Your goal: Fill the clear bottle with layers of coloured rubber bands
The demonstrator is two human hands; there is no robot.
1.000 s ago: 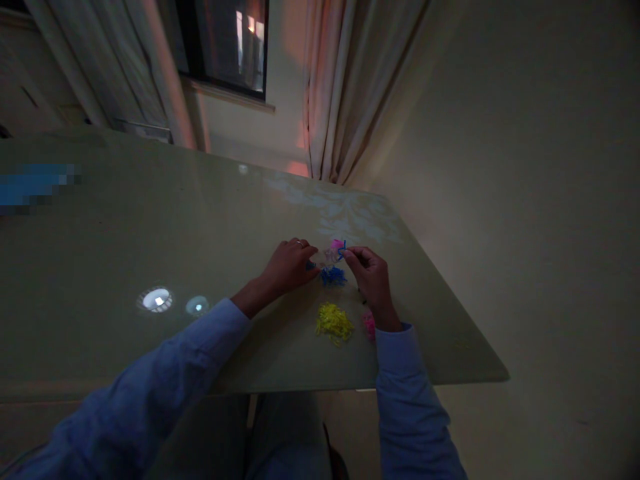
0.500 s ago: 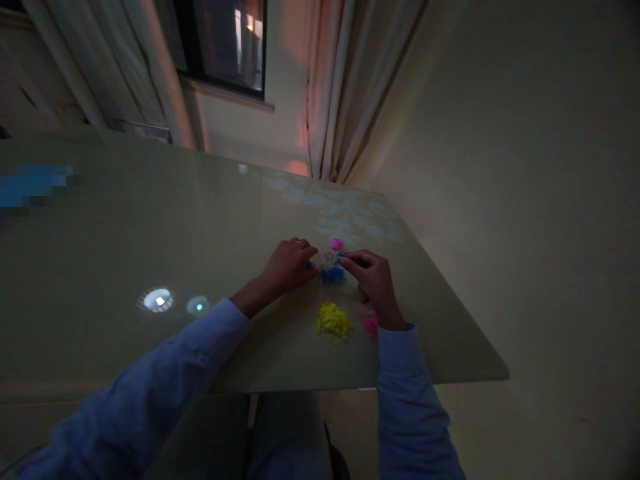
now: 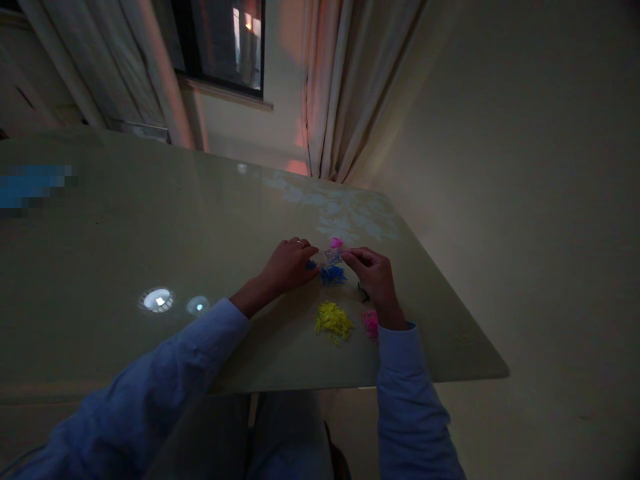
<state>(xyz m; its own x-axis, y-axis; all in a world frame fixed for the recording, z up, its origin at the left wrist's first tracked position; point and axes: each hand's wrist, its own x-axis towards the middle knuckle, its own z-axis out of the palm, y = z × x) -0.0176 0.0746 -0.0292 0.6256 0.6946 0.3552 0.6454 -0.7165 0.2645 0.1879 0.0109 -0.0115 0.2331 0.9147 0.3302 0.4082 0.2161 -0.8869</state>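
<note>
The left hand (image 3: 286,267) rests on the glossy desk (image 3: 240,353) with its grip partly open, thumb and fingers spread toward a small clear bag (image 3: 332,255), its fingertips at or very near the near-side edge of that bag; whether they press on it is too dim to tell. A bit of dark blue (image 3: 311,265) shows between the thumb and fingers of this hand, and a ring (image 3: 300,243) sits on one finger. The right hand (image 3: 369,270) has its grip closed to a pinch, thumb against forefinger, at the other side of the clear bag; what, if anything, is between the tips is too small to make out. The pile of blue pieces (image 3: 333,275) lies between the two hands, just below the clear bag, and a bright pink item (image 3: 337,243) lies just beyond the bag. Nearer the person, a heap of yellow pieces (image 3: 334,321) lies on the desk, with pink pieces (image 3: 371,324) to its right beside the right wrist. A small dark item (image 3: 363,292) lies beside the right hand.
</note>
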